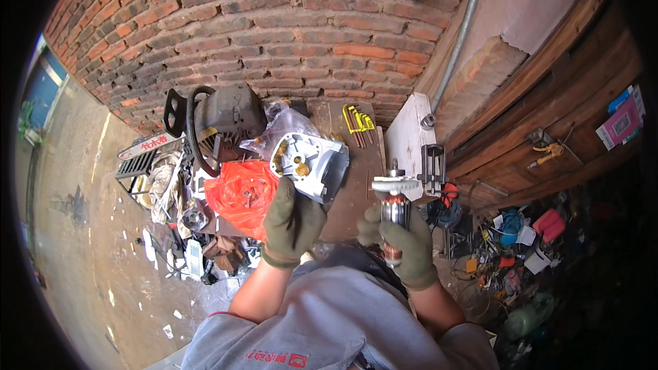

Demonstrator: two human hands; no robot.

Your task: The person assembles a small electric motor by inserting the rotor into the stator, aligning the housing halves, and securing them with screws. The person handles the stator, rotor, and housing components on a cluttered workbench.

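Grey shirt (pixel 322 315) nearest, lower centre. Right of centre, our right hand (pixel 413 245) grips a motor rotor (pixel 395 214); loosening on smooth metal could drop it. Mid-frame, our left hand (pixel 295 225) overlaps a pale metal housing (pixel 317 164); whether it holds, we cannot tell. Red bag (pixel 234 192) crowds its left, might snag; dark machine (pixel 231 115) beyond, upper left.

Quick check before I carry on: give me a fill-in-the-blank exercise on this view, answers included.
1. The right hand holds an armature with a ____ disc.
2. The left hand wears a green ____.
3. The red bag lies to the ____ of the housing.
4. The wall is built of ____.

Missing words: white; glove; left; brick.
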